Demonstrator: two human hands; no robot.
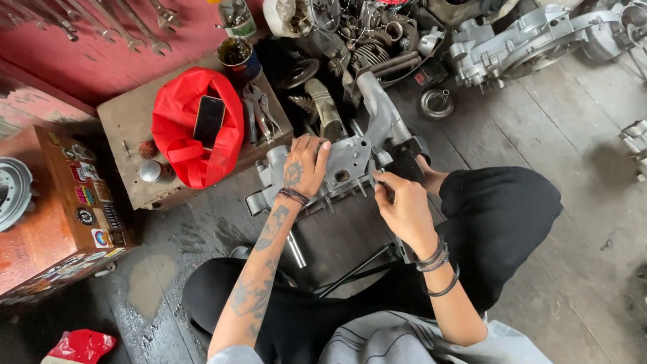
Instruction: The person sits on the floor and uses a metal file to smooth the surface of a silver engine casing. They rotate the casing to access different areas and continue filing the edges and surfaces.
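A squatting person's left hand (304, 168) presses flat, fingers spread, on a grey engine casing (347, 165) on the floor, while the right hand (404, 205) pinches a slim dark tool (384, 189) at its edge. Left of the fingers, a phone (209, 120) rests on a red bag (195, 128); beyond, pliers (259, 111), a second engine (512, 44).

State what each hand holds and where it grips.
Left hand presses flat on top of the grey engine casing, no closed grip. Right hand pinches a thin dark tool near its tip end.
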